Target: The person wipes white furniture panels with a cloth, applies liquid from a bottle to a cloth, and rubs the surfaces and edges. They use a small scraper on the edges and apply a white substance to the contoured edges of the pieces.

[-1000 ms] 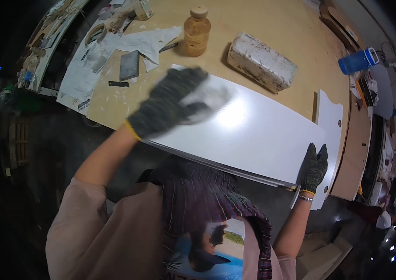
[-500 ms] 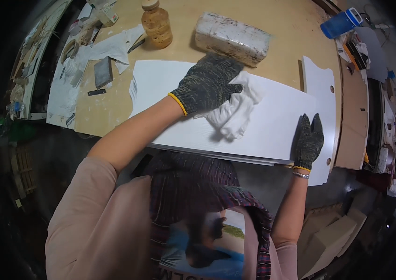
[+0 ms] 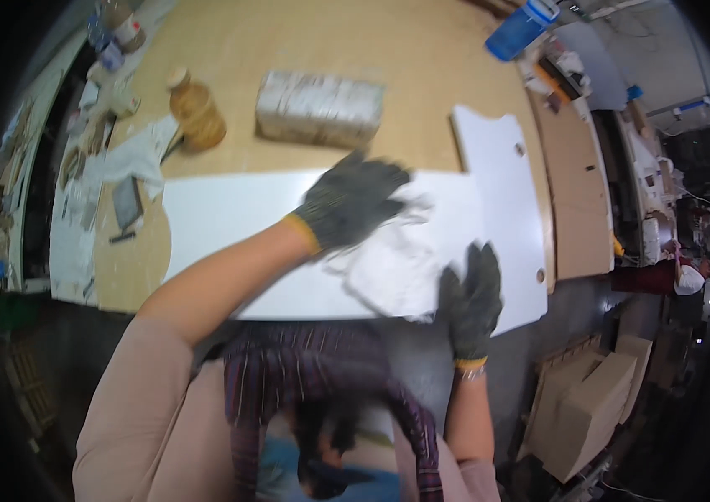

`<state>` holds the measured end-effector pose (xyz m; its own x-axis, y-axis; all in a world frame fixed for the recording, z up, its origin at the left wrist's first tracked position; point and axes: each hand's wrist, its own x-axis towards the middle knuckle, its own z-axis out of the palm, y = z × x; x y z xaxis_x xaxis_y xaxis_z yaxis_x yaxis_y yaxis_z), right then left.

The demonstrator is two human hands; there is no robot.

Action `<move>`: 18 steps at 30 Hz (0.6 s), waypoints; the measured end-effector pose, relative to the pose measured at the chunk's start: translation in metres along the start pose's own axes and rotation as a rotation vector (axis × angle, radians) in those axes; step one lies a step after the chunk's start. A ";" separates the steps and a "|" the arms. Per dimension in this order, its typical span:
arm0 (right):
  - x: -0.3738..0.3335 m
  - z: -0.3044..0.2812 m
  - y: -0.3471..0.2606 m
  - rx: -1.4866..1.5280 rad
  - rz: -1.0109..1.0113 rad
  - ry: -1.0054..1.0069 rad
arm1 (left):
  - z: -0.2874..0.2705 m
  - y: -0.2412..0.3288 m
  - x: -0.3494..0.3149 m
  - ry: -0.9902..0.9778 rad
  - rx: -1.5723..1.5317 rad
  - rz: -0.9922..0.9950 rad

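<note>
Left hand, in a dark knit glove with yellow cuff point(image 3: 351, 201), is palm-down on a crumpled white cloth point(image 3: 397, 268); fingers point right and away from the body. Its grip: palm side hidden, so can't tell how far the fingers close on the cloth. Cloth sits on the right half of a long white flat panel point(image 3: 234, 243), spreading from under the glove toward the person, lower corner at the near edge.

Panel's long axis runs left-right across the person's front; left end is curved. Second white panel with a notched far edge and two round holes point(image 3: 501, 184) is at its right end, long axis near-to-far.

Right hand, gloved to match point(image 3: 472, 301), is at that right end, fingers pointing away, thumb apart on the left; grip loosely open, nothing held.

Beyond the long panel on the tan surface point(image 3: 234, 50): mottled white rectangular block point(image 3: 319, 109), long axis left-right, and amber bottle point(image 3: 196, 115), neck tilted away and left.
</note>
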<state>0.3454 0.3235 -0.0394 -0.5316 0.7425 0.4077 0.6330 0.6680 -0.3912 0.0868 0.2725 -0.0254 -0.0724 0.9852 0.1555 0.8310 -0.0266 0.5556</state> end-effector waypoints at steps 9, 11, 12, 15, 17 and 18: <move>-0.049 0.011 -0.057 -0.046 -0.363 -0.524 | -0.004 0.002 -0.042 0.008 0.182 0.124; -0.047 0.020 -0.056 -0.080 -0.386 -0.492 | -0.012 0.006 -0.041 -0.045 0.170 0.093; -0.044 0.023 -0.060 -0.115 -0.396 -0.457 | -0.018 0.010 -0.040 -0.105 0.154 0.071; -0.043 0.030 -0.075 -0.173 -0.379 -0.481 | -0.013 0.004 -0.046 -0.058 0.206 0.096; -0.043 0.033 -0.082 -0.204 -0.364 -0.453 | 0.010 -0.010 -0.047 0.140 0.266 0.187; -0.036 0.034 -0.091 -0.237 -0.459 -0.301 | 0.016 -0.014 -0.048 0.241 0.233 0.216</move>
<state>0.2880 0.2378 -0.0468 -0.8948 0.3849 0.2262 0.3904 0.9204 -0.0216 0.0878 0.2284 -0.0540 0.0136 0.8925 0.4507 0.9422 -0.1624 0.2932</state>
